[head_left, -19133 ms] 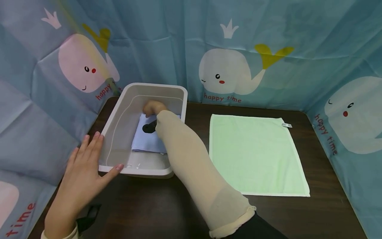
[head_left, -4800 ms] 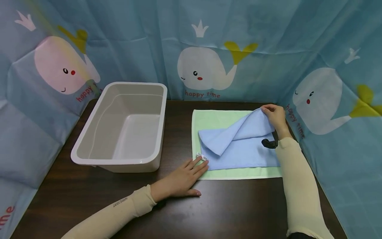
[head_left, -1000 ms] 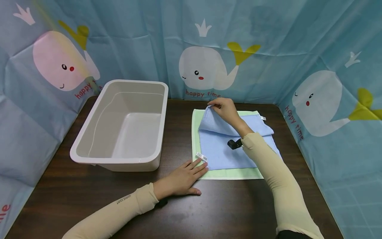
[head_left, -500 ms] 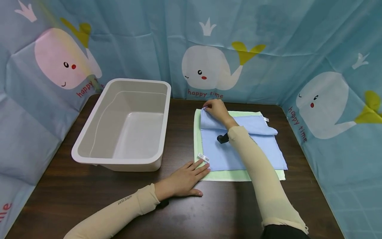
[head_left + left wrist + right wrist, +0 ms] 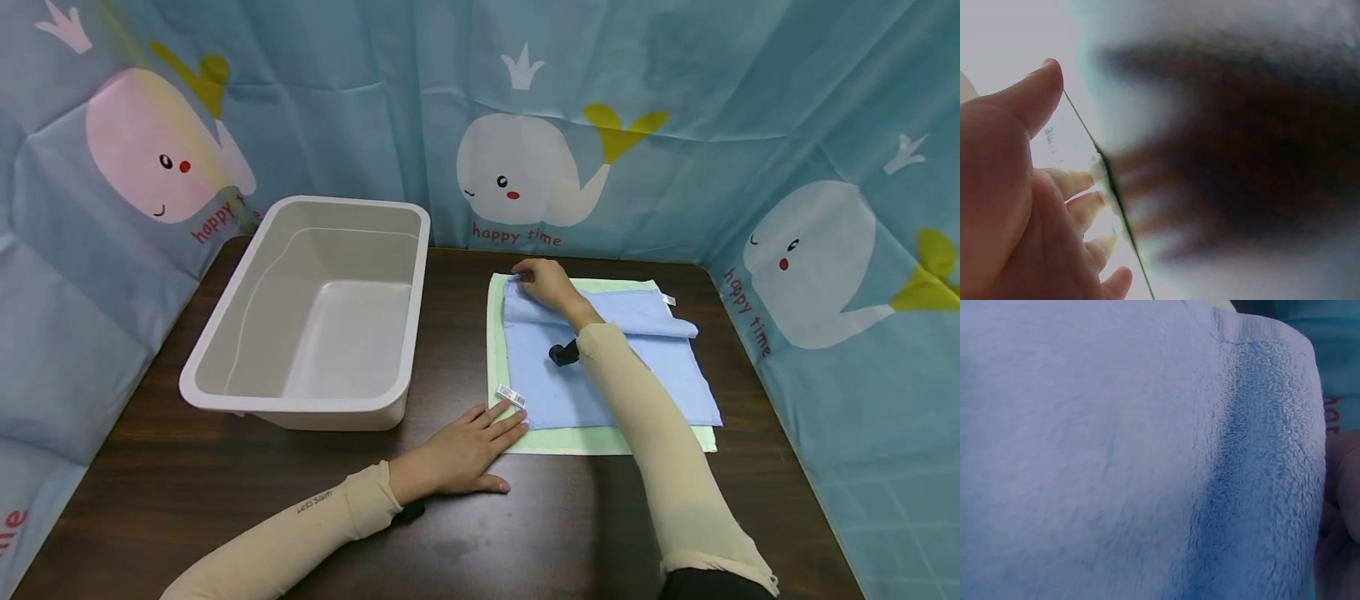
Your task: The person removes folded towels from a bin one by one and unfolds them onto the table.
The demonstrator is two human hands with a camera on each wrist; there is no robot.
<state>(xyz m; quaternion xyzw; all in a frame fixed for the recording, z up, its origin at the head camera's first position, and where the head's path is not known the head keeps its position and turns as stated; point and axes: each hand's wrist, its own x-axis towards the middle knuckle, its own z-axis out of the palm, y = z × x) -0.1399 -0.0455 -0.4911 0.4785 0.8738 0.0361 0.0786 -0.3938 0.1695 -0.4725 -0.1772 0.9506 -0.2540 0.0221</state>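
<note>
A light blue towel (image 5: 558, 375) lies spread over a pale green towel (image 5: 577, 442), which shows along the left and near edges. My right hand (image 5: 551, 283) pinches the blue towel's far left corner, low over the green one. A soft fold runs across the blue towel's far half. In the right wrist view the blue towel's looped edge (image 5: 1260, 456) fills most of the picture, with part of the hand at the far right. My left hand (image 5: 465, 450) rests with straight fingers on the near left corners of both towels, beside a white tag (image 5: 512, 395).
A deep grey-white plastic basin (image 5: 345, 333) stands to the left on the dark wooden table (image 5: 465, 542). A blue curtain (image 5: 390, 108) with whale prints hangs behind and on both sides. Another small tag (image 5: 669, 300) sticks out at the far right corner.
The blue towel, earlier folded in the basin, now lies opened on the green towel. My right hand has moved from its far right to its far left corner and lowered. My left hand stays put lately.
</note>
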